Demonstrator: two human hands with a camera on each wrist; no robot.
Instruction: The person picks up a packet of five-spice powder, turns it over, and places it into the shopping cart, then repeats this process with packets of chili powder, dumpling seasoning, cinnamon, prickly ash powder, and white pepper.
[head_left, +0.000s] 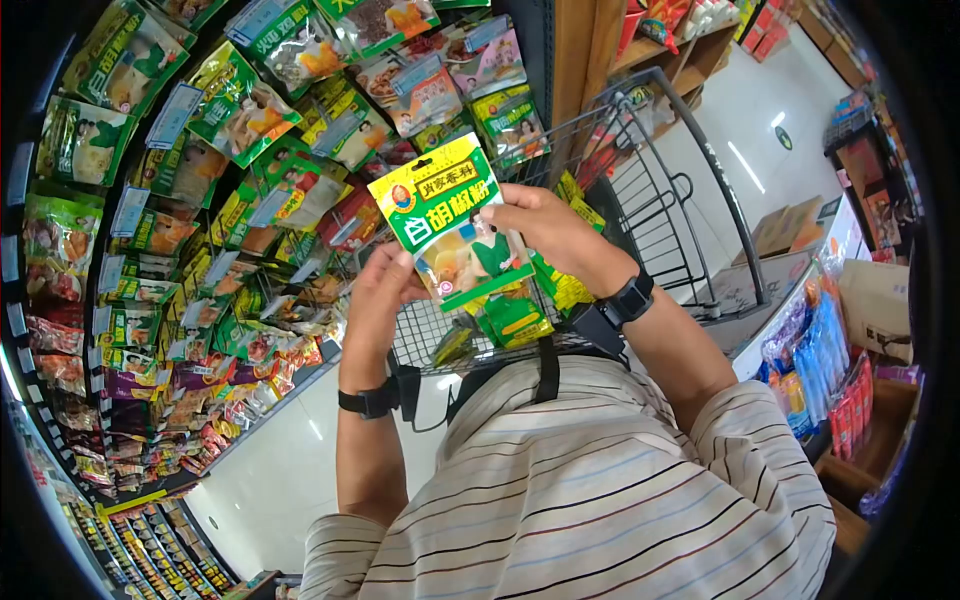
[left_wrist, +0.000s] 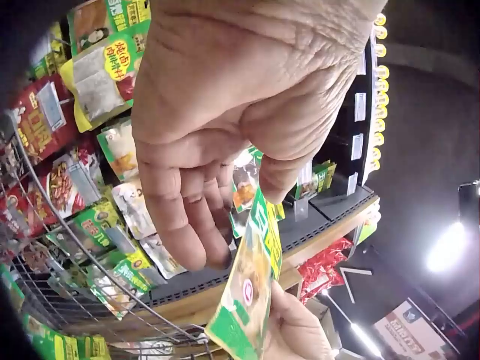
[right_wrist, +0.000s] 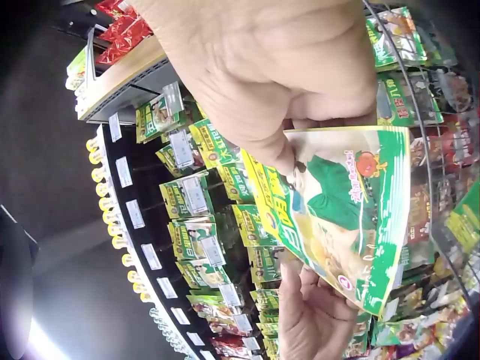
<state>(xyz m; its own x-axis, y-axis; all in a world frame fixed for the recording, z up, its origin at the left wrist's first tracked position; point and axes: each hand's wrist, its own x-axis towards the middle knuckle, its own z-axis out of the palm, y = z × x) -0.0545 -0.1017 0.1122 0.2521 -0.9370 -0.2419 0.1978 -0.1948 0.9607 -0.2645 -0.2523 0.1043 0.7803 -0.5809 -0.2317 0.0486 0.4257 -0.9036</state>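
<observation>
I hold a yellow and green seasoning packet [head_left: 450,225] up in front of me with both hands, above a wire shopping cart [head_left: 655,190]. My left hand [head_left: 400,275] pinches its lower left edge, thumb on one side and fingers on the other. My right hand [head_left: 500,215] grips its right edge near the top. In the left wrist view the packet [left_wrist: 251,292] shows edge-on below my left hand [left_wrist: 217,225], with the right hand [left_wrist: 296,330] beneath it. From the right wrist, my right hand [right_wrist: 300,161] pinches the packet [right_wrist: 345,217] and the left hand [right_wrist: 315,315] supports it from below.
A hanging rack full of similar seasoning packets [head_left: 200,200] fills the left side. Several green and yellow packets [head_left: 515,320] lie in the cart. Cardboard boxes [head_left: 790,230] and a shelf of blue and red packs [head_left: 820,370] stand at the right, beside a white tiled aisle [head_left: 760,110].
</observation>
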